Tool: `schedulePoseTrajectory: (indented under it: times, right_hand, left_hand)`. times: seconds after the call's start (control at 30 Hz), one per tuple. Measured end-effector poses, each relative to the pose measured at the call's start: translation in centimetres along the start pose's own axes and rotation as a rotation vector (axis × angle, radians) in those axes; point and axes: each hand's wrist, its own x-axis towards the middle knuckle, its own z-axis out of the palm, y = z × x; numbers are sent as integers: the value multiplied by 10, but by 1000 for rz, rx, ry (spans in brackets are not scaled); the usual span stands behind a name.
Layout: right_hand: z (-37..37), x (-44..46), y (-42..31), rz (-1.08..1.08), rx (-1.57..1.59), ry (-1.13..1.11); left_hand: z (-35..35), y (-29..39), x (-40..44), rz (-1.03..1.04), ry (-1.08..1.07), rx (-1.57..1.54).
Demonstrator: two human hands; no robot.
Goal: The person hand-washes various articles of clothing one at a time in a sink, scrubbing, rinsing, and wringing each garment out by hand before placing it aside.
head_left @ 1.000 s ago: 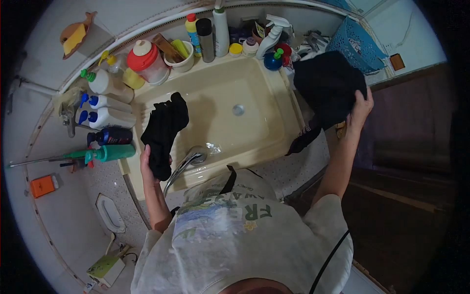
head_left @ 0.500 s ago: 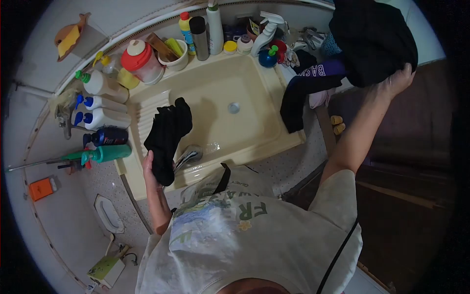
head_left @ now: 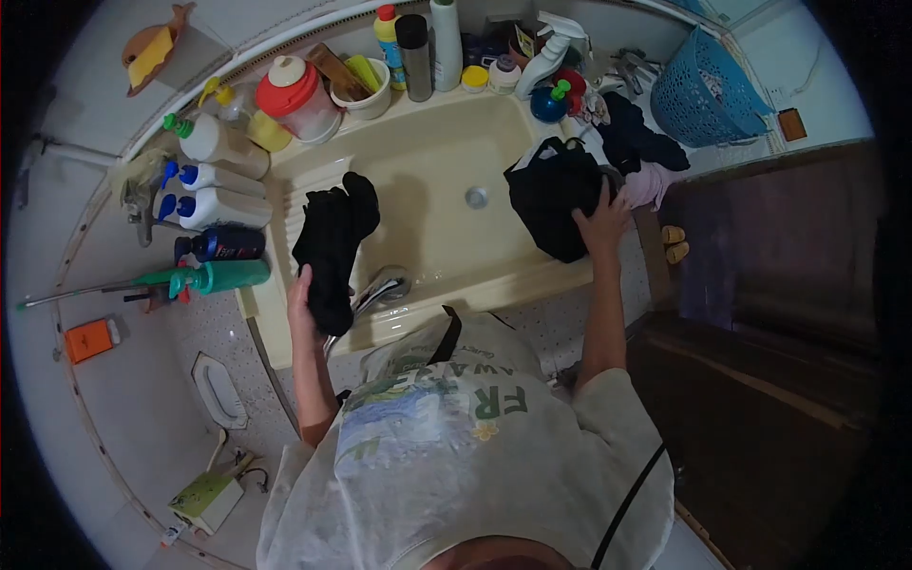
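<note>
One cream sink [head_left: 442,161] spreads between and beyond the two hands. One blue perforated basket [head_left: 698,90] stands well beyond the right hand [head_left: 602,223], to its right. Two black bundles of cloth are at the hands: the right-hand bundle [head_left: 554,209] lies just left of the right hand, over the sink's right side, and the left-hand bundle [head_left: 331,249] rises from the left hand [head_left: 302,304] above the sink's left side. Past the right hand are one dark garment [head_left: 638,133] and, just beside that hand, one pink cloth [head_left: 651,183]. Beyond and left of the left hand, two white bottles [head_left: 226,195] with blue pumps stand near one dark blue bottle [head_left: 236,244] and one teal bottle [head_left: 226,275]. One red-lidded tub [head_left: 294,95] is farther ahead. One chrome tap [head_left: 388,283] is just right of the left hand. Two yellow slippers [head_left: 674,244] are to the right of the right hand. The single drain [head_left: 476,198] lies between the hands, slightly ahead.

The left hand is curled part-closed around the lower end of its bundle, holding it up. The right hand, fingers partly spread and thumb apart, touches its bundle; whether it grips, I cannot tell.
</note>
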Motion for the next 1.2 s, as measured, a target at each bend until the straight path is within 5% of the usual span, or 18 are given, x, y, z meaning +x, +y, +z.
schedulePoseTrajectory:
  times: [0.07,0.13,0.2,0.27,0.33,0.37,0.43,0.57,0.63,0.67,0.7,0.77,0.8,0.9,1.03,1.1,1.13,1.2]
  right_hand:
    - [-37,-5,-36,-7,-291,93]
    - [-57,-18,-70,-334,341,281]
    - [-44,-42,-116,-288,1117,-277]
    - [-2,-69,-158,-44,1380,-777]
    - [-21,-75,-189,40,1490,-770]
    - [-13,-65,-183,125,1545,-968]
    - [-1,-63,-184,390,1685,-829]
    - [37,-41,-176,141,2090,-778]
    - [70,-29,-156,356,1704,-872]
    - [46,-17,-156,298,1219,-930]
    - [60,-11,-150,296,1215,-947]
    - [82,1,-150,-84,427,-673]
    - [84,7,-153,-47,442,-695]
    - [140,13,-178,-325,651,-369]
    - [218,-26,-212,-529,367,-612]
    - [248,-34,-210,-982,256,-600]
    - [273,-31,-213,-970,342,-582]
    - [263,8,-240,-977,-85,-631]
  left_hand:
    - [12,-3,7,128,-34,184]
    - [40,-2,3,133,-125,323]
    - [55,-16,7,196,-202,607]
    - [69,-25,5,300,-385,850]
    - [77,-21,6,311,-426,936]
    - [72,-27,15,209,-354,766]
    - [57,-42,41,97,-241,347]
    - [59,-19,48,26,-25,-143]
    - [37,-37,73,79,32,-60]
    - [38,-38,78,39,130,112]
    - [40,-42,81,-9,229,283]
    - [36,-69,98,228,187,783]
    - [31,-89,110,467,148,1110]
    - [55,-119,140,448,-195,1395]
    - [66,-163,192,399,-274,1948]
    - [50,-167,215,211,-313,2078]
    - [42,-173,227,176,-340,2114]
    - [26,-191,251,303,-294,2050]
